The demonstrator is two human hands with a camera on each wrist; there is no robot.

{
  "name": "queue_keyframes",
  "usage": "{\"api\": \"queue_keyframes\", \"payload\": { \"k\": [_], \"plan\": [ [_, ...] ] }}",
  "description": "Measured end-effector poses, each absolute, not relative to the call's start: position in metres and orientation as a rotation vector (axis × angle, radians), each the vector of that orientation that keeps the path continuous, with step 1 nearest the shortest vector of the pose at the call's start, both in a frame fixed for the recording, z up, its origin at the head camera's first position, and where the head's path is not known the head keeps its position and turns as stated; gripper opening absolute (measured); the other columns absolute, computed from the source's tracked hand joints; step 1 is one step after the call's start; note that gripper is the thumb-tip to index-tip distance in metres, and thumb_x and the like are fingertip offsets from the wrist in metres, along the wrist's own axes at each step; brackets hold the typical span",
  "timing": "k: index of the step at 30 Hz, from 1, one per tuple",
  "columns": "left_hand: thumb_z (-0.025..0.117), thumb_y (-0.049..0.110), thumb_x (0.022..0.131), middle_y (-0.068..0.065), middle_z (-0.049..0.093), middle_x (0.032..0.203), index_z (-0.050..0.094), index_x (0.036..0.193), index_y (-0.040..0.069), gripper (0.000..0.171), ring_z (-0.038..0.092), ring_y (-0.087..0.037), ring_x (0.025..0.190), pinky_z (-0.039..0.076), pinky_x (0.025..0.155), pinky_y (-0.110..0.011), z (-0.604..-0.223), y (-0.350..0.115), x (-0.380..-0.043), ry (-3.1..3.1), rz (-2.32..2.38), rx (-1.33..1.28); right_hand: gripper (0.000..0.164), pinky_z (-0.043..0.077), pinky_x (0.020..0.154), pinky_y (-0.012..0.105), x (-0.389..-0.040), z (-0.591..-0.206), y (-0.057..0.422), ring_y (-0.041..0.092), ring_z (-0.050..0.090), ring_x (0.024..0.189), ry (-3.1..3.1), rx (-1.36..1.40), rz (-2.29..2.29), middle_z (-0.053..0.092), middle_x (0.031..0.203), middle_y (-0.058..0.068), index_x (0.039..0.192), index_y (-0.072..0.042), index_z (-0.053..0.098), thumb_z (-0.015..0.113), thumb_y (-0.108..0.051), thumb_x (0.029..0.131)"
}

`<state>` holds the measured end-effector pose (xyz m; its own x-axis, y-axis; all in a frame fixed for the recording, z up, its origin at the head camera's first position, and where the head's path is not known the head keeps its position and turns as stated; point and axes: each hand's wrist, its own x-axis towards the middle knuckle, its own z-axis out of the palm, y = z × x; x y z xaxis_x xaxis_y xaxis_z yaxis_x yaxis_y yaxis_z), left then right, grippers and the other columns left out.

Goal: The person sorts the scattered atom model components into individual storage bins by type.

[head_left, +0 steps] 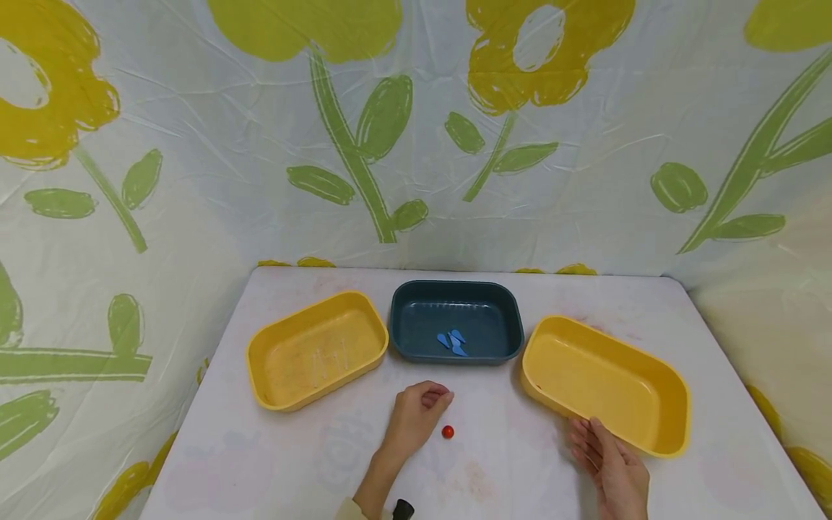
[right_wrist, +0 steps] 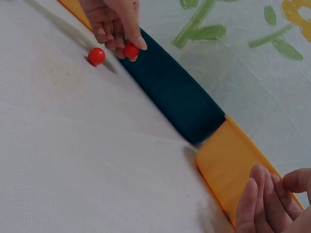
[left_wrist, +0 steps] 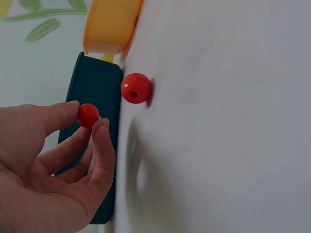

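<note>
My left hand (head_left: 416, 417) pinches a small red bead (left_wrist: 88, 115) between thumb and fingertips, just in front of the dark teal bin (head_left: 455, 360). A second red bead (head_left: 448, 432), with its hole showing in the left wrist view, lies on the table close beside that hand. At the right, my right hand (head_left: 614, 462) holds the near rim of a yellow bin (head_left: 604, 375), its thumb at the rim and its fingers along the outer wall. Several blue drop-shaped pieces (head_left: 457, 349) lie in the teal bin.
Another yellow bin (head_left: 286, 401) stands at the left, with a few thin clear pieces (head_left: 317, 368) on its floor. A black object (head_left: 403, 510) shows by the left sleeve. Flower-printed cloth (head_left: 416, 144) hangs behind the white-covered table (head_left: 507, 469) and at its sides.
</note>
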<state>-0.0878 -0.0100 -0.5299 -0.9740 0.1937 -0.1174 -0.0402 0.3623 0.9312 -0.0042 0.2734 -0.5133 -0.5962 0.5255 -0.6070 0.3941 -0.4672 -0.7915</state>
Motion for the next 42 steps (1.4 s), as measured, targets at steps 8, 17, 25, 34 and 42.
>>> {"api": "queue_keyframes", "payload": {
  "k": [8,17,25,34,42],
  "plan": [
    [0.068,0.033,0.088,0.010,0.065,0.080,0.070,0.092,0.015,0.019,0.059,-0.004,0.072,0.052,0.070,-0.020,-0.520,-0.004,-0.090,2.400,1.708,0.185,0.023,0.056,0.069,0.027,-0.004,-0.514,0.273,0.013,0.070,0.081,-1.556,-1.362,2.230,0.073,0.084,-0.007,0.088,-0.023,0.075,0.069,-0.044,0.082],
    [0.069,0.033,0.086,0.010,0.065,0.081,0.070,0.093,0.015,0.019,0.059,-0.005,0.073,0.051,0.070,-0.020,-0.510,0.005,-0.095,2.367,1.746,0.224,0.022,0.056,0.068,0.028,-0.005,-0.515,0.273,0.013,0.070,0.080,-1.539,-1.346,2.242,0.073,0.084,-0.007,0.089,-0.023,0.075,0.070,-0.043,0.082],
    [0.068,0.036,0.087,0.010,0.064,0.084,0.068,0.094,0.017,0.020,0.059,-0.005,0.076,0.051,0.072,-0.020,-0.500,0.018,-0.103,2.336,1.750,0.248,0.021,0.056,0.068,0.027,-0.004,-0.516,0.274,0.013,0.070,0.080,-1.551,-1.355,2.235,0.073,0.083,-0.008,0.088,-0.023,0.075,0.069,-0.043,0.082],
    [0.067,0.039,0.087,0.010,0.063,0.085,0.068,0.095,0.017,0.023,0.058,-0.006,0.077,0.051,0.071,-0.019,-0.487,0.032,-0.111,2.300,1.748,0.270,0.022,0.056,0.068,0.027,-0.004,-0.516,0.274,0.013,0.070,0.080,-1.553,-1.346,2.233,0.073,0.084,-0.008,0.091,-0.023,0.074,0.069,-0.043,0.083],
    [0.069,0.040,0.086,0.011,0.063,0.082,0.069,0.091,0.018,0.022,0.059,-0.005,0.075,0.051,0.070,-0.020,-0.479,0.044,-0.118,2.323,1.796,0.278,0.021,0.056,0.069,0.027,-0.003,-0.514,0.274,0.013,0.070,0.080,-1.534,-1.325,2.258,0.073,0.085,-0.007,0.090,-0.023,0.075,0.070,-0.042,0.083]
  ]
}}
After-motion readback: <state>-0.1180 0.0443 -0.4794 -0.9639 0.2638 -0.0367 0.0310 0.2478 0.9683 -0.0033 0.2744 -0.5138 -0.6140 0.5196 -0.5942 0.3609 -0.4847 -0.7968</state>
